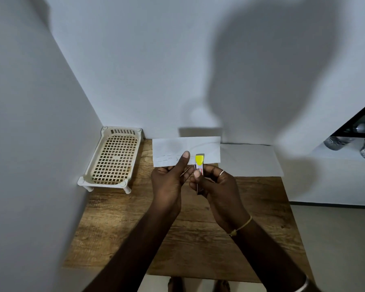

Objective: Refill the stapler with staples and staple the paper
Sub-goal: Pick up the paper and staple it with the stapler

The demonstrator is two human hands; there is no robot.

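Left hand (169, 182): fingers closed round the lower edge of the folded paper (185, 151), thumb pressed flat on its front, holding it up above the wooden table (198, 228).
Right hand (215, 186): wrapped tight about the stapler (199, 171), thumb on its top, a ring on one finger.
Stapler: upright, its yellow tip over the paper's lower edge, just beside the left thumb.
White sheet (251, 159): flat on the table's far right.
Basket (112, 159): cream plastic, perforated, in the far left corner.
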